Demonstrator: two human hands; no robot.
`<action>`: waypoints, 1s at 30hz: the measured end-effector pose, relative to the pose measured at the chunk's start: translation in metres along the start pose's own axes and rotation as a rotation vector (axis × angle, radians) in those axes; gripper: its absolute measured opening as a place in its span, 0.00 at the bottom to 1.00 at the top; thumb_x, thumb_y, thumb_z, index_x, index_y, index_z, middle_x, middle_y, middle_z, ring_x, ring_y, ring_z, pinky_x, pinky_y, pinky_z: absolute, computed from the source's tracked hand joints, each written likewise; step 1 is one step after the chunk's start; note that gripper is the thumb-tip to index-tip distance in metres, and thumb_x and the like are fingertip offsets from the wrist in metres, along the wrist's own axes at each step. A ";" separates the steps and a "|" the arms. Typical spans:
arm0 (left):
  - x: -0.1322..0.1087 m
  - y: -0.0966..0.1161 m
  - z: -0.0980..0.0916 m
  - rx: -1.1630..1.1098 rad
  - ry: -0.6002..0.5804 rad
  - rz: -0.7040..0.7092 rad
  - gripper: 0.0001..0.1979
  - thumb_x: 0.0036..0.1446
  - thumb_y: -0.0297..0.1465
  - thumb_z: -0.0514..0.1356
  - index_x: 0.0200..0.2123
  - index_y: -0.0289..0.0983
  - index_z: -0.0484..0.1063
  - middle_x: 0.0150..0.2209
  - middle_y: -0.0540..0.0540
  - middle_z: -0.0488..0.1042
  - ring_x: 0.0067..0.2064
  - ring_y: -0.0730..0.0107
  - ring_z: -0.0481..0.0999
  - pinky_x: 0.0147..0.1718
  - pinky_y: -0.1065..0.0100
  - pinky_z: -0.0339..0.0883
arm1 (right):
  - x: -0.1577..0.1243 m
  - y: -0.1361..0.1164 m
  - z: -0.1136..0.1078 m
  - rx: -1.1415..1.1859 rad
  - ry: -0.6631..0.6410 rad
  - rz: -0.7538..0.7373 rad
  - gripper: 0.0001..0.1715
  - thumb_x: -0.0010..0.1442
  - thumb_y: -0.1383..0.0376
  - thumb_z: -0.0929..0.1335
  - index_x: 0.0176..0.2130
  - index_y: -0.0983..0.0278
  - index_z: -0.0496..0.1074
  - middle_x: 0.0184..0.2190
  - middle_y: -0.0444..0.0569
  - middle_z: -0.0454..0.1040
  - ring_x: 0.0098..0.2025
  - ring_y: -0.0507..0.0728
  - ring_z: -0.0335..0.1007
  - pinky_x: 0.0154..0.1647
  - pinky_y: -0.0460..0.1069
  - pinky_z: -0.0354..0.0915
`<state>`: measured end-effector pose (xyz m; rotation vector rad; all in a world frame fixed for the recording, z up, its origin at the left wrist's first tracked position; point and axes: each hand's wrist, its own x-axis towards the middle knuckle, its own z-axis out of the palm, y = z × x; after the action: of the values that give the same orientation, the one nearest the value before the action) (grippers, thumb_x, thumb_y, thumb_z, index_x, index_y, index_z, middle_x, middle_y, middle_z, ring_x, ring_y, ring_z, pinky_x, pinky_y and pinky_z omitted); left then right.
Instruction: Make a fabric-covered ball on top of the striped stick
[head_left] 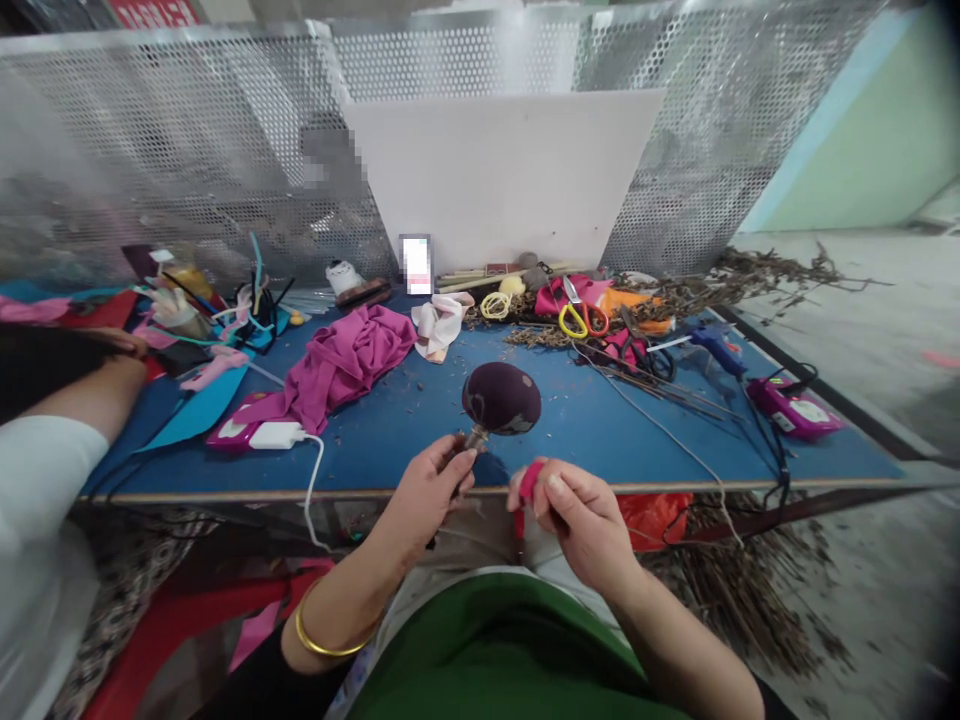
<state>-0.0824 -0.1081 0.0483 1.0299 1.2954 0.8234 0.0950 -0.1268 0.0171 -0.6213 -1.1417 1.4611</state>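
Note:
My left hand (435,485), with a gold bangle on its wrist, is closed round the thin handle of a dark purple rounded head (501,398). That head is egg-shaped with pale patches, and it points away from me above the table's near edge. Just right of the handle, my right hand (581,515) is closed on a pinkish-red strip (531,482). Part of the strip wraps by the fingers and an end hangs below the hand. The two hands are apart. What the strip is made of cannot be told for sure; it looks like cloth.
On the blue table (420,465) lie magenta cloth (349,360), scissors (583,312), dried plant stems (772,275), a blue glue gun (716,348), purple power boxes (799,410) and a phone (417,265). A white cable crosses the near edge. Another person's arm (67,440) rests at left.

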 end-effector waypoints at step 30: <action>-0.032 0.018 -0.006 0.679 -0.228 0.304 0.15 0.59 0.32 0.58 0.49 0.46 0.76 0.42 0.48 0.79 0.43 0.61 0.75 0.45 0.66 0.63 | 0.077 0.003 -0.056 -0.243 -0.335 0.327 0.21 0.50 0.50 0.73 0.23 0.65 0.73 0.18 0.41 0.69 0.20 0.49 0.60 0.23 0.45 0.59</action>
<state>-0.0909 -0.1308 0.0773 1.8376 1.2599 0.4606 0.1237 -0.0369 0.0090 -0.7782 -1.5497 1.7649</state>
